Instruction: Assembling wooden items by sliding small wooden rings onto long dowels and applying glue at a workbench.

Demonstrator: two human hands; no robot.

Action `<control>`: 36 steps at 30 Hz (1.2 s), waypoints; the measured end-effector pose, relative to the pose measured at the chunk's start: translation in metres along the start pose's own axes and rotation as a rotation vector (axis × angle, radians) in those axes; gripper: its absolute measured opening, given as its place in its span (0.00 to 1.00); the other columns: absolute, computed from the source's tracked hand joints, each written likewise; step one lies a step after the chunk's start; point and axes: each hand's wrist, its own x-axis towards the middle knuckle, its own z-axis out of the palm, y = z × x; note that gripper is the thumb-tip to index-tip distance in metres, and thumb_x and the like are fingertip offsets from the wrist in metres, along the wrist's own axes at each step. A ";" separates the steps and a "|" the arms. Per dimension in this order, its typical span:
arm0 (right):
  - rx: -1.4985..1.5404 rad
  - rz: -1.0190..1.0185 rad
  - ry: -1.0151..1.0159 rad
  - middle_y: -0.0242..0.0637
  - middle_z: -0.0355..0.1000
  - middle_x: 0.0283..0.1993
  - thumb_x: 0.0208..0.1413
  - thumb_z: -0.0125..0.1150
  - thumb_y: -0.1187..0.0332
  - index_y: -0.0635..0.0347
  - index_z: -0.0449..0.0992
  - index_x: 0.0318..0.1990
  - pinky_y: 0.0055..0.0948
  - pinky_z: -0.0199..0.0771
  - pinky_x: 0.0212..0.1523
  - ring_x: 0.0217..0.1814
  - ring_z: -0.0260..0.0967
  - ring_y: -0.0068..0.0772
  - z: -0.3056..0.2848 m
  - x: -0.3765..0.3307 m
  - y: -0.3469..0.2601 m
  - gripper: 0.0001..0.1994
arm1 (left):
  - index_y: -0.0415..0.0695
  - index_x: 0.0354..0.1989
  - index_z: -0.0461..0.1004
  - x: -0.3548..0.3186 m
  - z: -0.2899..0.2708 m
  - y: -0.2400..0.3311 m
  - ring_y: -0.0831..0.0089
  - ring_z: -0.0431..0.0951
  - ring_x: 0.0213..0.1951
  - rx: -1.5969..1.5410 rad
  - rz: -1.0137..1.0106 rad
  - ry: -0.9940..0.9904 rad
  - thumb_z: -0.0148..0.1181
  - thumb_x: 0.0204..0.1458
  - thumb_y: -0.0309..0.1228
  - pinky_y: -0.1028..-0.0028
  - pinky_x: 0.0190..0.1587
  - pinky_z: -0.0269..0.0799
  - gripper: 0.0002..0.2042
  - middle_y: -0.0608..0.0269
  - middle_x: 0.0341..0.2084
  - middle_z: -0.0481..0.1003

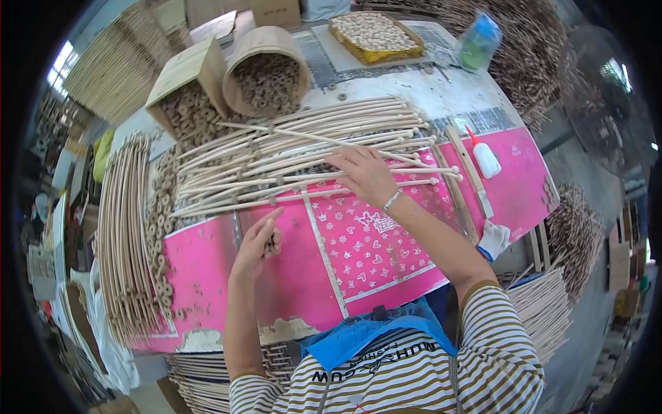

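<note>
My left hand (263, 238) is above the pink table covering, index finger extended toward the near sticks. Its other fingers are curled around a few small wooden rings (274, 243). My right hand (363, 174) reaches over a row of pale wooden sticks (303, 148) with ball-shaped ends at the right. Its fingers are bent down around a stick, though the palm hides the exact grip. One stick (296, 136) lies diagonally across the others. Some sticks carry a small brown ring toward their left part.
A wooden bucket (231, 83) and a square wooden box (157, 96) hold brown rings. Loose rings (160, 228) line the left, beside bundled sticks (124, 234). A yellow basket (338, 31) of balls stands at the back. A glue bottle (487, 160) and white glove (494, 240) lie right.
</note>
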 end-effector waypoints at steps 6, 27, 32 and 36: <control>-0.200 0.269 -0.004 0.44 0.60 0.69 0.43 0.73 0.45 0.57 0.57 0.71 0.53 0.49 0.73 0.72 0.54 0.47 0.019 -0.030 0.023 0.50 | 0.41 0.65 0.68 0.007 0.006 -0.010 0.86 0.70 0.23 0.015 -0.054 0.011 0.51 0.68 0.33 0.86 0.21 0.58 0.19 0.73 0.24 0.70; 0.001 0.084 0.315 0.34 0.72 0.41 0.42 0.64 0.70 0.48 0.80 0.35 0.44 0.70 0.55 0.52 0.69 0.41 0.079 -0.020 0.064 0.10 | 0.36 0.62 0.69 0.066 0.041 0.024 0.89 0.63 0.20 0.194 -0.093 -0.078 0.53 0.67 0.31 0.87 0.19 0.54 0.19 0.74 0.24 0.69; 0.024 0.254 0.279 0.35 0.73 0.48 0.40 0.70 0.73 0.47 0.80 0.47 0.46 0.65 0.62 0.58 0.68 0.39 0.029 -0.053 0.038 0.21 | 0.36 0.65 0.66 0.121 0.064 0.018 0.88 0.67 0.22 0.196 -0.238 -0.189 0.53 0.67 0.33 0.87 0.18 0.55 0.21 0.73 0.27 0.71; 0.094 0.305 0.595 0.39 0.75 0.47 0.48 0.68 0.72 0.51 0.80 0.48 0.41 0.74 0.53 0.51 0.73 0.43 -0.114 -0.128 -0.017 0.17 | 0.36 0.64 0.68 0.132 0.062 0.024 0.88 0.66 0.20 0.277 -0.233 -0.198 0.53 0.67 0.34 0.87 0.17 0.55 0.21 0.73 0.26 0.70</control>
